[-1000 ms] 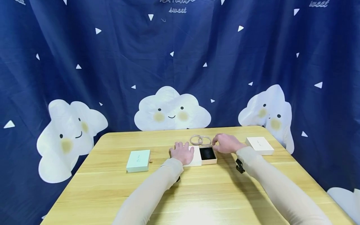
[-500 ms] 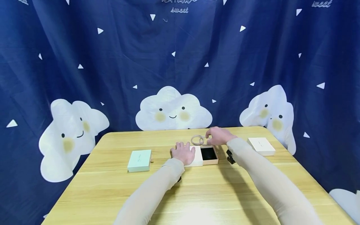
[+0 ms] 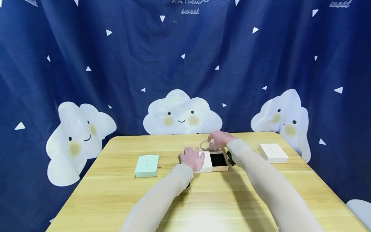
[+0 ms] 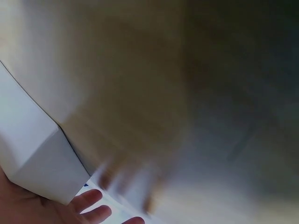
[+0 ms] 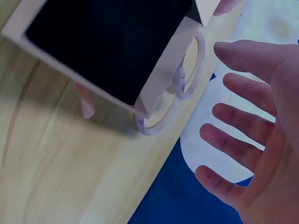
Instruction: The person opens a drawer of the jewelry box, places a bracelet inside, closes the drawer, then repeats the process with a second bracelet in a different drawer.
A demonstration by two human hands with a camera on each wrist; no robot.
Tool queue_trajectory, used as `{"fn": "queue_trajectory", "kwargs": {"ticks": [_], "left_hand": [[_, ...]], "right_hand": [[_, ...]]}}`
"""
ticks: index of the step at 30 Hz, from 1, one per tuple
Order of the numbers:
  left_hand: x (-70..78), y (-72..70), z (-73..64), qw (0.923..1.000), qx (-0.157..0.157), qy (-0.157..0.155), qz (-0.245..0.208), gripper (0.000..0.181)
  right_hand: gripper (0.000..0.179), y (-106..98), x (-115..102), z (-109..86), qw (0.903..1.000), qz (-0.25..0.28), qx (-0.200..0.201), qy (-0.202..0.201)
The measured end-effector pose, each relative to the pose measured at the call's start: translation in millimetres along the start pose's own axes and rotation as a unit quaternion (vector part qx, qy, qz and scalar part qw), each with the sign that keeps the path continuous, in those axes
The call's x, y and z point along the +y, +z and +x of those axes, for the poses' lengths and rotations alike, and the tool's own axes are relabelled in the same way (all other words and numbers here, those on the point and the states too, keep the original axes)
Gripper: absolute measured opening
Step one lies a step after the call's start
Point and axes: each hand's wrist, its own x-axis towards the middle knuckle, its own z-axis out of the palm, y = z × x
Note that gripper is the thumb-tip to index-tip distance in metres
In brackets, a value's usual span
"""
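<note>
My left hand (image 3: 193, 159) rests on the white sleeve (image 3: 207, 162) of a drawer box, its fingers spread. From the sleeve's right side the pink tray (image 5: 163, 70) sticks out, lined in black (image 5: 112, 42), with a pink ribbon tab (image 5: 85, 101). Two pale bangles, one front (image 5: 161, 124) and one partly overlapping it (image 5: 202, 56), lie on the table behind the box. Over them reaches my right hand (image 3: 220, 139), which hides part of the bangles in the head view. In the right wrist view its fingers are extended and apart from the bangles.
On the left of the wooden table (image 3: 116, 190) lies a mint-green box (image 3: 147, 165) with a small tab at its right side. A white box (image 3: 273, 152) stands at the right. Behind the table's far edge hangs a blue curtain (image 3: 130, 64) with clouds.
My right hand has moved left and back, from beside the tray's right end to over the bangles. My left hand stays on the sleeve. The head view has shifted slightly.
</note>
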Motion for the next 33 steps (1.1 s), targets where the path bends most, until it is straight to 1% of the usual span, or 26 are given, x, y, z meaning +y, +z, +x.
{"fn": "queue_trajectory", "kwargs": {"ticks": [7,13,18,24,29,33], "left_hand": [[-0.2,0.7,2.1,0.9999,-0.011,-0.003,0.012,0.067],[0.8,-0.5,1.1,0.9999,-0.013,-0.006,0.006,0.067],[3.7,-4.2,-3.2,0.9999,-0.005,-0.002,0.014,0.066],[4.0,-9.7,-7.6,0.9997,-0.016,-0.007,0.02,0.066],[3.5,-4.6,-4.1,0.9997,-0.005,-0.009,0.023,0.066],[2.7,-1.0,-1.2,0.9996,0.0,-0.011,0.027,0.066]], "right_hand": [[0.048,2.1,-1.3,11.9,0.9997,0.003,-0.018,0.015],[0.055,5.2,-5.9,21.5,0.999,0.02,-0.029,0.027],[0.057,12.5,-6.5,31.1,0.9992,0.023,-0.024,0.024],[0.058,19.9,-8.0,46.6,0.9994,0.002,-0.031,0.015],[0.061,23.1,-11.7,51.6,0.9988,0.001,-0.041,0.028],[0.063,24.1,-14.9,53.3,0.9986,-0.004,-0.045,0.029]]}}
